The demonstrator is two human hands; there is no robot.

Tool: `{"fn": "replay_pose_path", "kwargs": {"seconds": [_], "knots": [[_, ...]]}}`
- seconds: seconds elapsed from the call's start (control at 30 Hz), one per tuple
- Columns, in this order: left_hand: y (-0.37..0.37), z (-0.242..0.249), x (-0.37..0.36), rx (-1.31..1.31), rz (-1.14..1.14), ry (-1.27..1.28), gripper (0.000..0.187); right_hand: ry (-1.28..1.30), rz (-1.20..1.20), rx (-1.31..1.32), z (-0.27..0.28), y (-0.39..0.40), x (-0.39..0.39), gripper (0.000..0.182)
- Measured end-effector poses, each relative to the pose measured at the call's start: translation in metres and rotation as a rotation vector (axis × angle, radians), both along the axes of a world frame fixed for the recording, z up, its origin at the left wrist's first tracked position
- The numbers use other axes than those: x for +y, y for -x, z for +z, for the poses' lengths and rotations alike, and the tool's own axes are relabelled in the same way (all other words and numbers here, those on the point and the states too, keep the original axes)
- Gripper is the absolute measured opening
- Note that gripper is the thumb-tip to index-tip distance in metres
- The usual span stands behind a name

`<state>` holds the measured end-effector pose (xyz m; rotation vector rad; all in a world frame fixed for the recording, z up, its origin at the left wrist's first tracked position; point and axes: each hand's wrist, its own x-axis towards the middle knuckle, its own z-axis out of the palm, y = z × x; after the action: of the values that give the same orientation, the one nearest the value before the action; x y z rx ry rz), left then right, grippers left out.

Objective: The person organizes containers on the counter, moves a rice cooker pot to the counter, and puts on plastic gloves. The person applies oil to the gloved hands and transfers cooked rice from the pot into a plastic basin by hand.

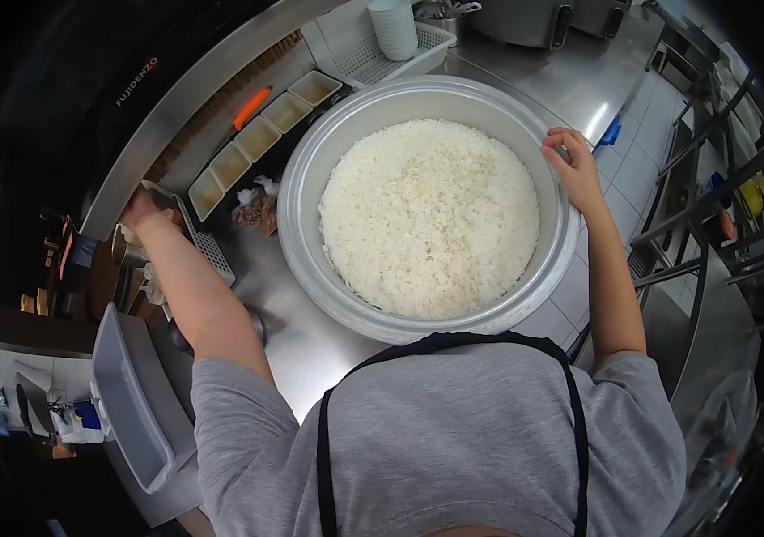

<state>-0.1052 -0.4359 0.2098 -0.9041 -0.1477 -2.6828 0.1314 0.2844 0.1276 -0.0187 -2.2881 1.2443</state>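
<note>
A large round metal pot filled with cooked white rice stands on the steel counter in front of me. My right hand is at the pot's right rim, its fingers loosely bent and the thumb apart, with nothing visible between them. To the far left, my left hand reaches to a white perforated basket, beside a metal container. Its fingers are in shade and partly hidden, so I cannot make out what it touches.
A row of several small rectangular tubs with an orange handle beside it lies behind the pot. Small plastic bags lie left of the pot. Stacked white bowls stand in a basket at the back. A grey bin is at lower left, metal racks at right.
</note>
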Motion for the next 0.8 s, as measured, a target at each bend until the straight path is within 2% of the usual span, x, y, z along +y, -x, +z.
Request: {"fn": "replay_pose_path", "kwargs": {"seconds": [0.03, 0.07, 0.1, 0.2, 0.27, 0.6, 0.7, 0.77, 0.8], "knots": [[-0.004, 0.006, 0.013, -0.119, 0.143, 0.028, 0.037, -0.018, 0.0, -0.004, 0.0, 0.001, 0.002, 0.015], [-0.013, 0.009, 0.029, -0.116, 0.148, 0.026, 0.037, -0.039, 0.0, -0.009, 0.0, 0.002, 0.003, 0.015], [-0.028, 0.01, 0.047, -0.033, 0.001, 0.062, 0.037, -0.041, 0.007, -0.011, -0.001, 0.002, 0.004, 0.015], [-0.043, 0.014, 0.06, 0.08, -0.194, 0.074, 0.038, 0.005, 0.012, 0.003, -0.001, 0.005, 0.003, 0.015], [-0.037, 0.009, 0.059, 0.099, -0.253, 0.051, 0.039, 0.031, 0.012, -0.025, -0.001, 0.003, 0.004, 0.015], [0.005, 0.0, 0.016, 0.072, -0.2, 0.001, 0.033, 0.007, -0.003, -0.037, 0.003, -0.001, 0.0, 0.015], [0.025, -0.027, 0.003, -0.039, -0.144, 0.056, 0.031, 0.035, 0.009, -0.046, 0.001, 0.001, 0.002, 0.015], [0.053, -0.078, 0.005, -0.241, -0.115, 0.209, 0.03, 0.04, 0.016, -0.032, -0.003, 0.004, 0.006, 0.019], [0.025, -0.076, 0.066, -0.385, 0.031, 0.375, 0.028, 0.04, 0.034, -0.033, 0.002, 0.002, -0.001, 0.019]]}}
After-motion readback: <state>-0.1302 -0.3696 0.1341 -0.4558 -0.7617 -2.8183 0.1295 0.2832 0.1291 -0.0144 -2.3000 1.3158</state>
